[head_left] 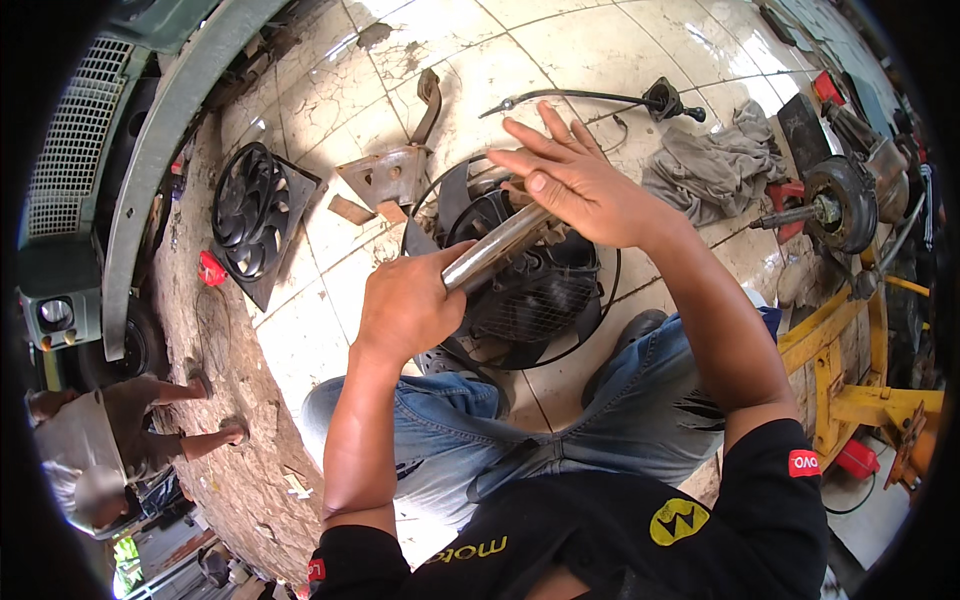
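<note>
Person sits on the tiled floor (pixel 560 50), legs apart, w/ a black fan assy (pixel 530 285) lying between the knees, roughly pic centre. Left hand (pixel 408 305) is fisted tight round the lower end of a shiny metal tube (pixel 497 247), fingers fully wrapped. Tube slants up toward 1 o'clock, far end down on the fan's hub area. Right hand (pixel 570 175) lies flat over the tube's top end, fingers spread and straight, not gripping anything; palm looks to be steadying or pressing.

Judgement: work on the hub is mid-way. Tube is set in place on the fan, but fan looks whole, shroud and wire ring in place, nothing visibly separated from it. Can't tell if the hub has shifted; hands hide it.

Around: second black fan (pixel 255 215) at 10 o'clock of the first, well apart. Rusty bracket (pixel 385 175) at 11, just beside the assy. Grey rag (pixel 715 165) at 2. Black cable (pixel 600 97) at 12. Brake hub w/ axle (pixel 835 205) at 3, yellow frame (pixel 850 370) below it.
</note>
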The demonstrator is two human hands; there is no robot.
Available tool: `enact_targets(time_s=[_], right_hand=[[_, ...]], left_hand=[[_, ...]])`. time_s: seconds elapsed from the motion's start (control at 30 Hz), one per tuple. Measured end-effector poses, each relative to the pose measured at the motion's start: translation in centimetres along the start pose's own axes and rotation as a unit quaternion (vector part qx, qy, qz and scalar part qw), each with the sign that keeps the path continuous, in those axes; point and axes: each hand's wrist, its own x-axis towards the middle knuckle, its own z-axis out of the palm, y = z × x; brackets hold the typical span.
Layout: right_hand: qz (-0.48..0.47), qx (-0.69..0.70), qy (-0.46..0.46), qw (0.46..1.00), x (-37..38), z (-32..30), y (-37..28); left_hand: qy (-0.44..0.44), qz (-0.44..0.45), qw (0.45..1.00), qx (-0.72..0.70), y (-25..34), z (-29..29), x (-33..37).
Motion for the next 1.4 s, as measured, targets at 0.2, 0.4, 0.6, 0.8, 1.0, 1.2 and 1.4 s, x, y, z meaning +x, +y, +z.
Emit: enact_targets(time_s=[0.2, 0.4, 0.6, 0.8, 1.0, 1.2, 1.4], right_hand=[[-0.022, -0.033, 0.042, 0.998, -0.1, 0.4, -2.0], [-0.041, -0.014, 0.073, 0.996, 0.9, 0.3, -1.1], [-0.133, -0.061, 0.071, 0.987, 0.7, 1.2, -5.3], [0.068, 0.052, 0.095, 0.992, 0.7, 0.2, 0.2], [-0.121, -0.062, 0.079, 0.987, 0.7, 1.9, -4.8], [0.101, 0.045, 0.173, 0.979, 1.4, 2.0, -0.1], [0.005, 0.062, 0.078, 0.995, 2.2, 1.1, -2.1]], left_hand=[[0.01, 0.007, 1.0, 0.002, -0.2, 0.1, 0.1], [-0.004, 0.001, 1.0, 0.022, 1.6, 0.2, 0.6], [-0.022, -0.021, 0.998, 0.049, 2.1, -0.1, 0.9], [0.011, 0.003, 1.0, 0.022, 1.8, 0.2, 0.9], [-0.008, -0.004, 0.999, 0.052, 0.2, 1.0, 0.8], [0.042, 0.002, 0.999, 0.016, 1.4, 0.2, 1.1], [0.039, -0.011, 0.999, 0.017, 1.0, 0.5, 0.8]])
